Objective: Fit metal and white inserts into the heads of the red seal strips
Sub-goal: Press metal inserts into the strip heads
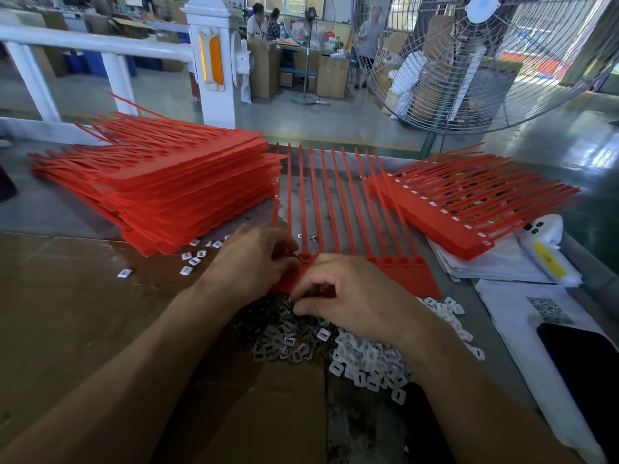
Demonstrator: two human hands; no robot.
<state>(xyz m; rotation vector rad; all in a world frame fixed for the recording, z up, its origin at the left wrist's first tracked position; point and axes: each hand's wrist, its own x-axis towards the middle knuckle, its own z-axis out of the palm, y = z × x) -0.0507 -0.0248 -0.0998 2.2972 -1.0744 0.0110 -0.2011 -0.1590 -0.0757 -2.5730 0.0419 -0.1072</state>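
Your left hand [254, 259] pinches the head end of the red seal strip sheet [351, 229] to steady it, while your right hand [348, 293] curls its fingertips into the metal inserts [284, 343], though what they hold is hidden. White inserts [365, 360] lie just beside; stacked strips [160, 192] crowd your left

Grey worktop [50, 209], scuffed and dark-stained in the middle. Flattened brown cardboard [83, 313] across its near left. Tall stack of red seal strips [174, 195] at left; a second, lower red stack [469, 209] at right, resting on white sheets [495, 262]. One row of joined red strips [335, 202] flat at centre. Heap of metal inserts [281, 343] beside heap of white inserts [368, 363] in front. Scattered assembled inserts [192, 261] near the left stack. White paper with a QR code [549, 309], dark phone [582, 360], white handheld device [546, 249] at right.
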